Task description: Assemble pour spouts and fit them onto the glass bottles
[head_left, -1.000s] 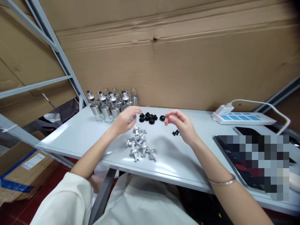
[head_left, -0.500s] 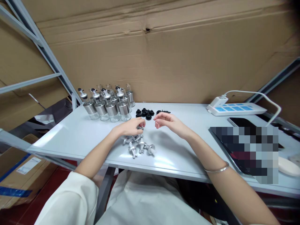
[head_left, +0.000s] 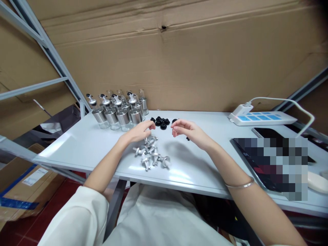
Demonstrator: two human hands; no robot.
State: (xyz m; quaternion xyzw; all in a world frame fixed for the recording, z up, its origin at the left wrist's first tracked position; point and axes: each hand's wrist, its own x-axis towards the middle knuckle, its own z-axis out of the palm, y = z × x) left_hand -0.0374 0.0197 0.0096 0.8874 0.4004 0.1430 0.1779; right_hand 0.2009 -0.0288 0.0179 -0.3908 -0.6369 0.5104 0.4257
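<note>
My left hand point(head_left: 140, 131) hovers over the upper edge of a pile of silver pourer tops point(head_left: 151, 150), fingers bent and apart from the thumb. No held thing shows in it. My right hand point(head_left: 191, 131) is raised to the right of the pile, its fingers curved and a gap between thumb and forefinger. Just past the fingertips lies a cluster of round black stoppers point(head_left: 163, 126). A small black tip point(head_left: 188, 138) shows below the right palm; whether the hand touches it I cannot tell.
Glass bottles with steel sleeves point(head_left: 123, 118) stand at the back left, some topped with pourers. At the right are a power strip point(head_left: 263, 118) with a white cable, a phone point(head_left: 266, 134) and a blurred-out tablet point(head_left: 252, 164). Cardboard point(head_left: 179, 68) walls the back.
My left hand has lifted slightly up and left from the silver pourer tops, uncovering more of the pile. My right hand has shifted a little right and covers more of the black parts. The view moved slightly.
</note>
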